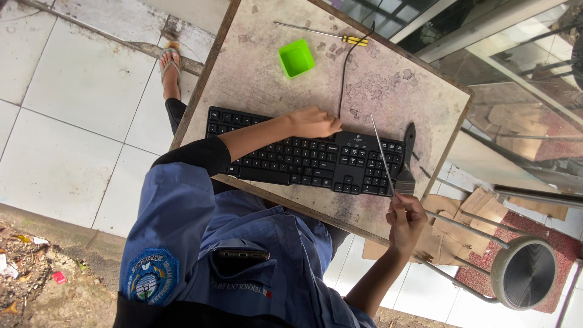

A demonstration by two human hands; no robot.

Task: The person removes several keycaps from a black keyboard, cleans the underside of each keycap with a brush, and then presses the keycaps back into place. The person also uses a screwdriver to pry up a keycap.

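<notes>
Head view, looking down past the person's blue shirt front.

Right hand (pixel 405 220): off the near edge of the tabletop (pixel 395 85), toward its near right corner. Grip clenched on the lower end of a long thin steel rod (pixel 382 155). The rod slants up and away from the person, and its free tip stands over the far edge of the keyboard's right end.

Black plastic computer keyboard (pixel 291 155): lies flat along the near edge of the tabletop, long axis left to right and slightly skewed to that edge. From the right grip it lies ahead and to the left. The number-pad end is nearest, directly under the rod. Keys appear all in place. A black cable (pixel 346 73) leaves its far edge toward the far side.

Left hand (pixel 313 121): rests on the far edge of the keyboard near its middle, fingers curled. Whether it clamps the edge or only presses down cannot be told.

The right hand is nearer the pad end; the left hand is already touching.

Others:
- A black-handled flat paintbrush (pixel 405 164) lies just beside the keyboard's right end.
- A bright green square plastic tray (pixel 296 58) sits toward the far left.
- A yellow-handled screwdriver (pixel 328 33) lies along the far edge.
</notes>
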